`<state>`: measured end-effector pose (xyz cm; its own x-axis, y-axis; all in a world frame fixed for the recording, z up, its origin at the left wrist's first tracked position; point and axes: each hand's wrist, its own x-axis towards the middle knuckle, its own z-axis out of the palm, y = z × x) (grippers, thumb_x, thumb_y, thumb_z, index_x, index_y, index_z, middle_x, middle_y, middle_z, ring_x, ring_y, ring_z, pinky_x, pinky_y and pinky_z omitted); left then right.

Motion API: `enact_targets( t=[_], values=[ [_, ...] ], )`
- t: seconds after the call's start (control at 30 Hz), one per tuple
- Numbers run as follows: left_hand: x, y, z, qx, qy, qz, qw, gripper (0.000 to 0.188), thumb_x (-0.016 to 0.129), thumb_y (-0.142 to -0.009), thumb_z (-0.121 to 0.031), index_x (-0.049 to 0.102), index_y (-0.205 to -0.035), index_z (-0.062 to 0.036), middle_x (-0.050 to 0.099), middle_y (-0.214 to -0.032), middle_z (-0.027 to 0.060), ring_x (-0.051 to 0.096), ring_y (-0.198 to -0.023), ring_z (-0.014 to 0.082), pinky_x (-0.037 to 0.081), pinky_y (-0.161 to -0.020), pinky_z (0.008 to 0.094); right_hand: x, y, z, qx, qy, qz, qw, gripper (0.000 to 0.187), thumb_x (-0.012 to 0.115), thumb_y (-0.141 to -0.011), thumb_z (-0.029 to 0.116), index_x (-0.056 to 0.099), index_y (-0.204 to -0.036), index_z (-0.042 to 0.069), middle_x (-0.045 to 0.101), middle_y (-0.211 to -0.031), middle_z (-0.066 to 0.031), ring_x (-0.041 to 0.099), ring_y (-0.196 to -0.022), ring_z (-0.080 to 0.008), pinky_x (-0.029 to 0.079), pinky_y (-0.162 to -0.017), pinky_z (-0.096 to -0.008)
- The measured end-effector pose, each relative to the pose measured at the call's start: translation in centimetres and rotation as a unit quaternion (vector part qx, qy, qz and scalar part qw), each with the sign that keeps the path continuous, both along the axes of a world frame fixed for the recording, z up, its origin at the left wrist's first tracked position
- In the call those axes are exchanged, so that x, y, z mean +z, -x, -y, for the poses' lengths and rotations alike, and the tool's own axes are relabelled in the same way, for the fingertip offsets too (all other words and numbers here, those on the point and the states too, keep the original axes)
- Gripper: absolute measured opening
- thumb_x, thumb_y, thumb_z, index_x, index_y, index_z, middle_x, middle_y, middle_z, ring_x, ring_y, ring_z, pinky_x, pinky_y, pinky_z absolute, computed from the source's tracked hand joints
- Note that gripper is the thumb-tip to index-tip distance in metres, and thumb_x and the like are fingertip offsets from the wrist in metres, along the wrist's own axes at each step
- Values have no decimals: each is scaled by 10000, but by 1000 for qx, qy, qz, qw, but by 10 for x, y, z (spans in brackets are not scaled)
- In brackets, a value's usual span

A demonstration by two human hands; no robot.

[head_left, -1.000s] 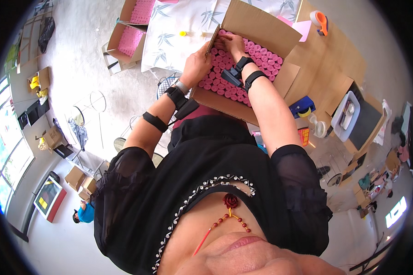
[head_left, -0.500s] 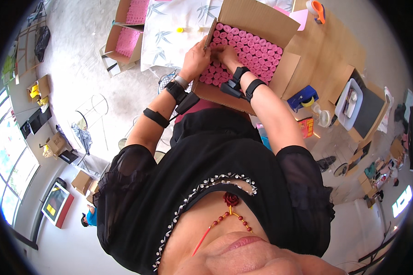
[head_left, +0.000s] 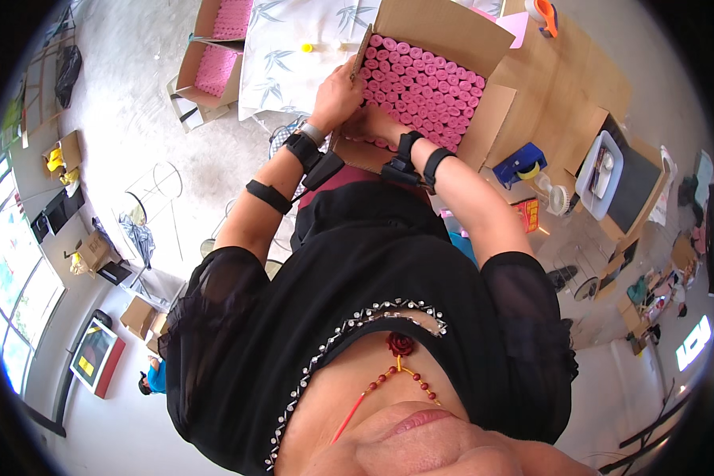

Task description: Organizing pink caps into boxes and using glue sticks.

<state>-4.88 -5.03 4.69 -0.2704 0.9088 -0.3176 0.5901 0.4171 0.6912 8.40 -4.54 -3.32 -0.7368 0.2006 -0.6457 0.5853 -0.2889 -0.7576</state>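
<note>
An open cardboard box [head_left: 444,36] stands tilted in front of me, packed with rows of small pink rolls [head_left: 420,83] whose spiral ends face up. At the box's left wall is my left hand [head_left: 337,97], its fingers closed over the edge. My right hand [head_left: 377,124] reaches into the near left corner of the box and rests on the rolls there. Its fingertips point toward the left wall and are mostly hidden, so whether they grasp a roll does not show.
Two more boxes of pink pieces [head_left: 216,71] stand at the far left, beside a table with a patterned white cloth [head_left: 282,75]. A yellow cap [head_left: 307,48] lies on the cloth. To the right are an orange tape dispenser [head_left: 549,24], a blue one [head_left: 519,164] and a pale blue tray [head_left: 600,176].
My right hand has moved nearer to me and to the left, from the middle-left rolls to the near left corner. My left hand stays at the box's left wall.
</note>
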Motion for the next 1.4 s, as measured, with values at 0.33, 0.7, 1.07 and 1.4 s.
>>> enact_targets(
  t=[0.33, 0.7, 1.07, 1.4],
  values=[
    [-2, -4, -3, 0, -33, 0, 999, 437, 491, -857, -180, 479, -1286, -96, 598, -1076, 237, 580, -955, 422, 464, -836, 477, -50, -16, -3, -156, 404, -52, 900, 326, 497, -916, 318, 680, -911, 48, 665, -837, -41, 624, -755, -151, 491, -652, -279],
    [-4, -1, 0, -21, -39, -15, 999, 462, 489, -849, -157, 455, -1306, -98, 605, -1023, 243, 582, -926, 426, 471, -814, 479, 37, -113, -152, 369, -336, 285, 818, 229, 738, -670, 225, 656, -702, 13, 656, -691, -144, 645, -638, -244, 506, -585, -373],
    [-8, 0, 1, -13, -45, -24, 999, 431, 502, -849, -144, 490, -1272, -65, 604, -1003, 230, 591, -883, 420, 490, -775, 469, 20, -123, -197, 248, -225, 238, 912, 163, 732, -701, -4, 585, -755, -48, 625, -603, -150, 638, -536, -233, 498, -502, -342],
    [-17, 1, 4, -4, -22, -38, 999, 444, 501, -849, -161, 483, -1285, -80, 603, -1046, 211, 596, -906, 409, 488, -791, 464, 35, -116, -168, 379, -374, 267, 804, 249, 727, -721, 146, 692, -927, 9, 679, -945, -187, 662, -894, -326, 532, -776, -418]
  ],
)
